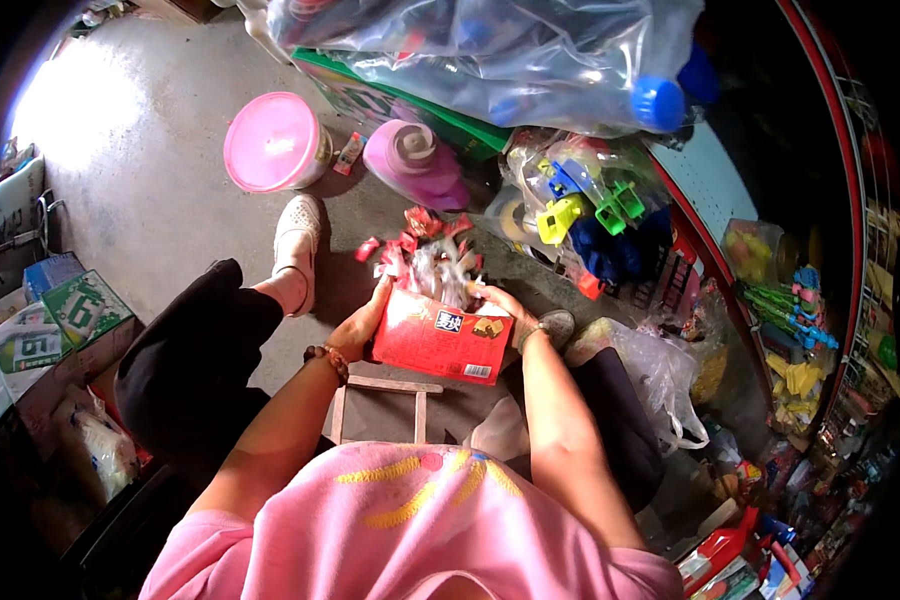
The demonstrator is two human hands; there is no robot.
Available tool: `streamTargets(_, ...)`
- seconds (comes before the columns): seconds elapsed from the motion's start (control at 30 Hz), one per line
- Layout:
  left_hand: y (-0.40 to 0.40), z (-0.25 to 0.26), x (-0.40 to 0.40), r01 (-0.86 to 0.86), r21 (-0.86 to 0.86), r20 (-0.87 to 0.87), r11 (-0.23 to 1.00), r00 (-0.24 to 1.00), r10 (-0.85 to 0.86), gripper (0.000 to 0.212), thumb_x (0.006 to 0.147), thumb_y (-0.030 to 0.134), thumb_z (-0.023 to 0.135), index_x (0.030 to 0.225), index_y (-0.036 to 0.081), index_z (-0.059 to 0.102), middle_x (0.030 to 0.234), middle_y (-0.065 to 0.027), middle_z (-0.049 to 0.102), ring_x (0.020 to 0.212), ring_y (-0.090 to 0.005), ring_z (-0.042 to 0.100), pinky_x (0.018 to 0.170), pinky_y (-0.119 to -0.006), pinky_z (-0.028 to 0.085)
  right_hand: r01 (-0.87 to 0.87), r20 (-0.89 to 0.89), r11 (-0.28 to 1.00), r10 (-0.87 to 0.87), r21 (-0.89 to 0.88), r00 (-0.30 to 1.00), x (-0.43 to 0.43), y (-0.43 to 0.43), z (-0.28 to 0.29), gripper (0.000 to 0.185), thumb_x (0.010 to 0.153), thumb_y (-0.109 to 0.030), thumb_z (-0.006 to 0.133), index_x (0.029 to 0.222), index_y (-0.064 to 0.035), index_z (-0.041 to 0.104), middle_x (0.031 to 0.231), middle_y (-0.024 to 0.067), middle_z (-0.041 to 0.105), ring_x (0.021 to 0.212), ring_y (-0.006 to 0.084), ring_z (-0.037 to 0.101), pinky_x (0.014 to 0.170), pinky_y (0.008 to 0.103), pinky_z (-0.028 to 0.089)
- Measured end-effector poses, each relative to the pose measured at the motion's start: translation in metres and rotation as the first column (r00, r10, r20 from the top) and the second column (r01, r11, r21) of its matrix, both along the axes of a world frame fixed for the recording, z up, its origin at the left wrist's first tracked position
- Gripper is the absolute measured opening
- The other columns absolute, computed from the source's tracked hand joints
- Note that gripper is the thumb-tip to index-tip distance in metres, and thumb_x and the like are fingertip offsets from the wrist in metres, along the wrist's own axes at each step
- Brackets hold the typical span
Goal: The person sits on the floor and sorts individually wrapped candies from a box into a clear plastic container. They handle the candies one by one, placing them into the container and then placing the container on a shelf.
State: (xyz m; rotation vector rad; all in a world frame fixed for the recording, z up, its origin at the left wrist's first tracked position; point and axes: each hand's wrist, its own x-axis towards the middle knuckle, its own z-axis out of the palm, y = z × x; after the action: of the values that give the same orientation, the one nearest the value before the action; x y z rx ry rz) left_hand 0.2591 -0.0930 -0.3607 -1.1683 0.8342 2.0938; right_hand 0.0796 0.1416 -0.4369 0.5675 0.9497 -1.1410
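Note:
A red cardboard box (420, 345) with biscuits, a barcode and writing printed on it is held low between my knees. My left hand (364, 321) grips its left edge and my right hand (511, 309) its right edge. Beyond its far edge lies a blurred heap of small wrapped packets (444, 266), grey-white in the middle and red around the rim. Part of the heap is hidden behind the box, so I cannot tell whether some packets are still inside. A stray red packet (367, 249) sits at the left of the heap.
Ahead are a pink-lidded tub (270, 142), a pink-purple bottle (420, 169) and a large clear bag of plastic bottles (480, 67). Bagged coloured plastic pieces (592, 195) and a white plastic bag (645, 367) lie to the right. Cartons (75, 322) stand left; a wooden stool frame (386, 386) is below the box.

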Motion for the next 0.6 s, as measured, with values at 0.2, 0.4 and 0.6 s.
streamTargets(0.2, 0.005, -0.002, -0.013, 0.043, -0.056, 0.093, 0.997, 0.995, -0.038, 0.092, 0.083, 0.079, 0.025, 0.135, 0.006, 0.046, 0.131, -0.0137, 0.052, 0.117, -0.0240, 0.048, 0.100, -0.039, 0.033, 0.123, 0.194, 0.991, -0.112, -0.045, 0.975, -0.017, -0.020, 0.018, 0.037, 0.088, -0.041, 0.059, 0.101, -0.0064, 0.061, 0.088, 0.0074, 0.066, 0.079, 0.0202, 0.065, 0.077, 0.0378, 0.052)
streamTargets(0.4, 0.008, 0.054, -0.037, -0.098, 0.140, 0.097, 0.985, 0.992, 0.084, 0.079, 0.090, 0.071, 0.024, 0.133, 0.008, 0.047, 0.129, -0.0102, 0.054, 0.120, -0.0173, 0.047, 0.103, -0.034, 0.035, 0.161, 0.282, 0.982, -0.128, -0.096, 0.951, -0.039, -0.018, 0.037, 0.043, 0.094, -0.039, 0.052, 0.122, -0.0059, 0.052, 0.109, 0.0097, 0.063, 0.097, 0.0221, 0.062, 0.088, 0.0365, 0.049)
streamTargets(0.6, 0.030, 0.023, -0.003, -0.218, 0.116, -0.013, 0.969, 0.975, 0.221, 0.071, 0.094, 0.063, 0.027, 0.136, 0.007, 0.039, 0.126, -0.0091, 0.055, 0.111, -0.0167, 0.055, 0.100, -0.032, 0.040, -0.025, -0.215, 0.984, -0.014, -0.176, 0.977, -0.010, 0.017, -0.014, 0.049, 0.101, -0.028, 0.040, 0.140, 0.0015, 0.032, 0.143, 0.0069, 0.037, 0.128, 0.0142, 0.038, 0.111, 0.0283, 0.023)
